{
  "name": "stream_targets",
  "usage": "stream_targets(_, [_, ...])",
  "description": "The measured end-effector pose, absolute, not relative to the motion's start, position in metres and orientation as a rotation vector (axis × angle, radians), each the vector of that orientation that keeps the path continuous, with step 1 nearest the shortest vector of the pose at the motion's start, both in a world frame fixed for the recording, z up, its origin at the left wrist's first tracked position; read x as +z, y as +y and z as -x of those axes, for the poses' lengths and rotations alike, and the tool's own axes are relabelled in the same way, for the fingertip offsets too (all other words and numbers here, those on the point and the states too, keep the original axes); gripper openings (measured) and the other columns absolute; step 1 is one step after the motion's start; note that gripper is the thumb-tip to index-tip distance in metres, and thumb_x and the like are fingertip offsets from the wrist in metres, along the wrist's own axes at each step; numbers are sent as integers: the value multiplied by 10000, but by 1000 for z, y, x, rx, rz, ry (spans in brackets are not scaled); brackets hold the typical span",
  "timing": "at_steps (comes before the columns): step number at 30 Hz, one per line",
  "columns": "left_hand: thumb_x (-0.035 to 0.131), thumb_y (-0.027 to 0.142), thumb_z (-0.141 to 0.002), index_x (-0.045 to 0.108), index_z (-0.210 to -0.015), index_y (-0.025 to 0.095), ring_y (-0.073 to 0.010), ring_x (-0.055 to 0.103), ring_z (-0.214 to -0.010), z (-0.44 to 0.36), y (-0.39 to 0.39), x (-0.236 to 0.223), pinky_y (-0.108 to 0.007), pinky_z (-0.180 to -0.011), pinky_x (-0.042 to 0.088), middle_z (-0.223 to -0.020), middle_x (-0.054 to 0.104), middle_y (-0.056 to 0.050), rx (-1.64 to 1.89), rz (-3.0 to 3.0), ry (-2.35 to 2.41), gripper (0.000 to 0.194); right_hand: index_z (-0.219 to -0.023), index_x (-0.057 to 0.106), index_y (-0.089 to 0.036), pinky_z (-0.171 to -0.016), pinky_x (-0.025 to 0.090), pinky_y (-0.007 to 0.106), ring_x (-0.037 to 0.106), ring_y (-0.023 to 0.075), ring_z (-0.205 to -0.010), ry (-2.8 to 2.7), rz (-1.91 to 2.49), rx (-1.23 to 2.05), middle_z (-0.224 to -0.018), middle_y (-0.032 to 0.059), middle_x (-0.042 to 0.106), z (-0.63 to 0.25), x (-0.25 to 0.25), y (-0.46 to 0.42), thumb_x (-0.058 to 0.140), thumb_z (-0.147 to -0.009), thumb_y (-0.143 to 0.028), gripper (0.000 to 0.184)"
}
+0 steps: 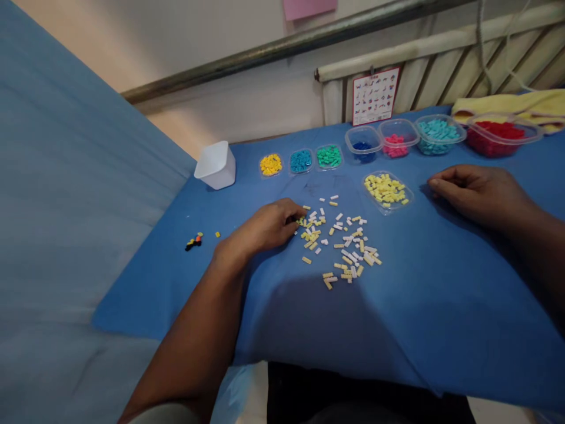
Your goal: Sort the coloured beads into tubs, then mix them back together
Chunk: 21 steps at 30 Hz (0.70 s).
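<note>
At the left edge of a loose spread of small white and pale yellow building bricks (348,254) is my left hand (277,224). Its fingers are curled, with thumb and fingertips close together among the bricks; whether a brick is between them is hidden. To the right of a shallow clear tray of pale yellow bricks (385,189), my right hand (474,191) rests low over the blue cloth. Thumb and forefinger are drawn together there, and I cannot make out anything in them.
Small trays of yellow (271,165), blue (301,161) and green bricks (329,156) stand at the back. Clear tubs hold navy (363,152), pink (395,145), turquoise (438,135) and red bricks (498,136). A white container (216,166) stands back left; a small black-and-orange piece (194,242) lies left.
</note>
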<state>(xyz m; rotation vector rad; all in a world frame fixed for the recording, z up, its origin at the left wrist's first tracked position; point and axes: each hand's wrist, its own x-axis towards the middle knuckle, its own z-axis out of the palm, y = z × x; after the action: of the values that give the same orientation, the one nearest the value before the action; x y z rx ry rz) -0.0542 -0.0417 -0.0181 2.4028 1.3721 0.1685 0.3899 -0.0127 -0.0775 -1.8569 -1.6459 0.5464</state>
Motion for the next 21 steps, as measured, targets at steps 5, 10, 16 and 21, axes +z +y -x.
stream_targets(5, [670,300,-1034,798,-1254,216,-231,722,-1002,49,-44,-18,-357,-930,574,-1176,765,-87,139,-2459,1332,268,-968,832,-261,-787,531,434,760,308,-831,-1670,1864,560,-872,61,838,-395,-82,-11,667,-772,-654,469])
stream_targets(10, [620,192,-1003,818,-1082,212,-232,724,-987,43,-47,-16,-360,-914,557,-1116,782,-75,109,-2439,1400,213,-982,838,-264,-816,543,444,769,319,-876,-1670,1868,520,-910,66,848,-396,-84,-11,664,-769,-659,482])
stream_targets(16, [653,123,-875,806,-1097,194,-204,703,-870,58,-49,-6,-323,-796,542,-1094,789,-64,124,-2289,1644,279,-959,831,-268,-831,550,445,762,314,-871,-1683,1851,512,-900,64,841,-396,-83,-12,670,-778,-642,446])
stream_targets(21, [641,153,-920,827,-1199,201,-209,713,-892,69,-49,-5,-323,-812,555,-1098,793,-69,121,-2211,1702,339,-960,827,-267,-819,557,440,754,306,-850,-1671,1855,526,-888,65,835,-395,-82,-13,675,-773,-641,445])
